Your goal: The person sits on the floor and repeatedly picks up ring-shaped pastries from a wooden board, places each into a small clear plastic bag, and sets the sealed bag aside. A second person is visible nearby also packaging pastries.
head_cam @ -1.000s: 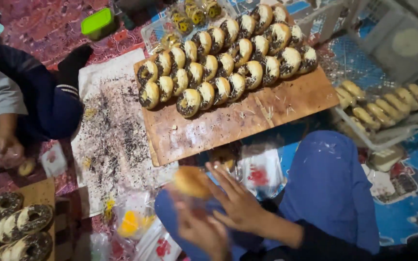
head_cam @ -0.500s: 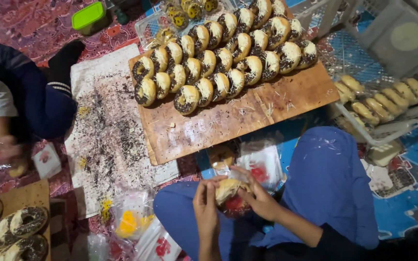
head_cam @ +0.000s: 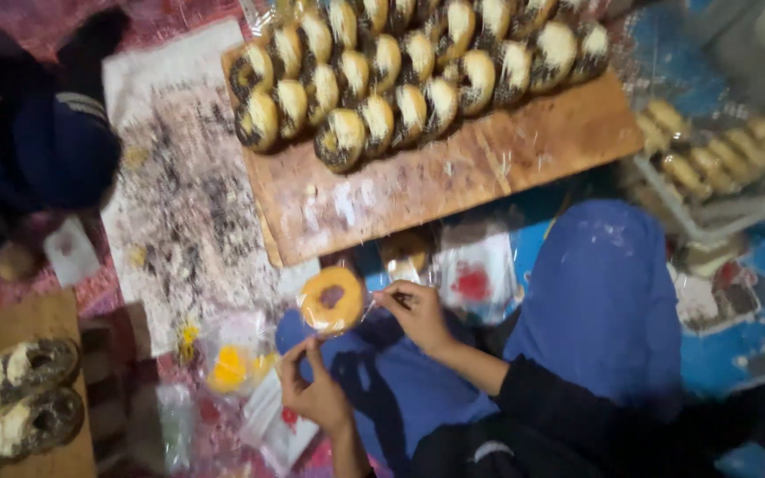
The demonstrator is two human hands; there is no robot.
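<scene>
Two hands grasp clear-wrapped doughnut: right hand fingers pinch wrap at its right, left hand fingers below.

Home floor bakery, doughnut-laden board, patterned rug

Left hand raised low in front, fingers curled upward and pinched. Right hand just above and to the right, fingers pinched, dark-sleeved forearm angling back to the body. Hands close, not touching.
</scene>
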